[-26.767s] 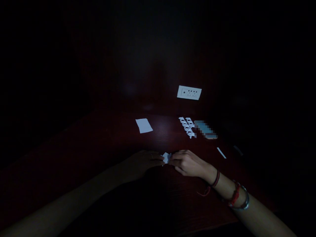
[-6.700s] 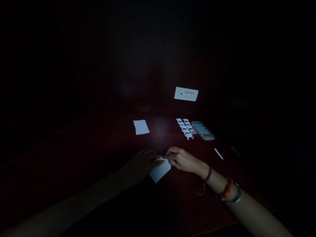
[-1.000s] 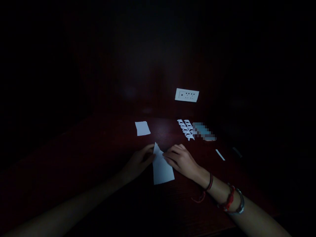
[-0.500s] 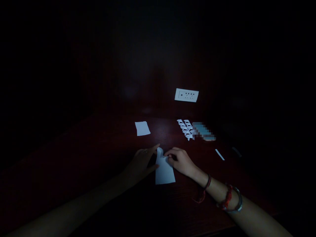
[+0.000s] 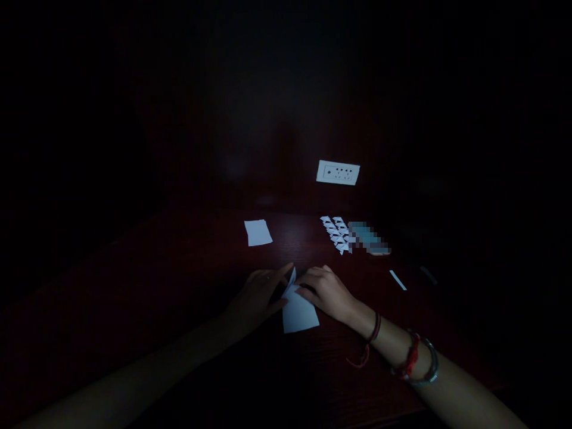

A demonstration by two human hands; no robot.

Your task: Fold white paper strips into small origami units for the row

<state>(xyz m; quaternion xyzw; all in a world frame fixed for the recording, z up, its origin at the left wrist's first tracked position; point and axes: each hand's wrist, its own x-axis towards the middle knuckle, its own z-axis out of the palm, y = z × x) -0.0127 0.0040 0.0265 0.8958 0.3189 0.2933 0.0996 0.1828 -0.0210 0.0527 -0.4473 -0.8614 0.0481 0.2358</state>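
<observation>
One white sheet (image 5: pixel 301 314) is between the left hand (image 5: pixel 257 295), fingers wide at the lifted flap (image 5: pixel 291 281), and the right hand (image 5: pixel 333 295), pinching its far end (more paper (image 5: pixel 258 233) lies past the fingertips).

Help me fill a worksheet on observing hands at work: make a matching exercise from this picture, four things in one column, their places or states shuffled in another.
Things
1. Near paper
2. Socket panel
3. Folded pieces
4. Far paper

Places or states
A. Clustered beside the pixelated object
B. Partly raised, between left hand and right hand
C. Lying flat, beyond the left hand
D. Mounted on the wall

Pairs: 1-B, 2-D, 3-A, 4-C
</observation>
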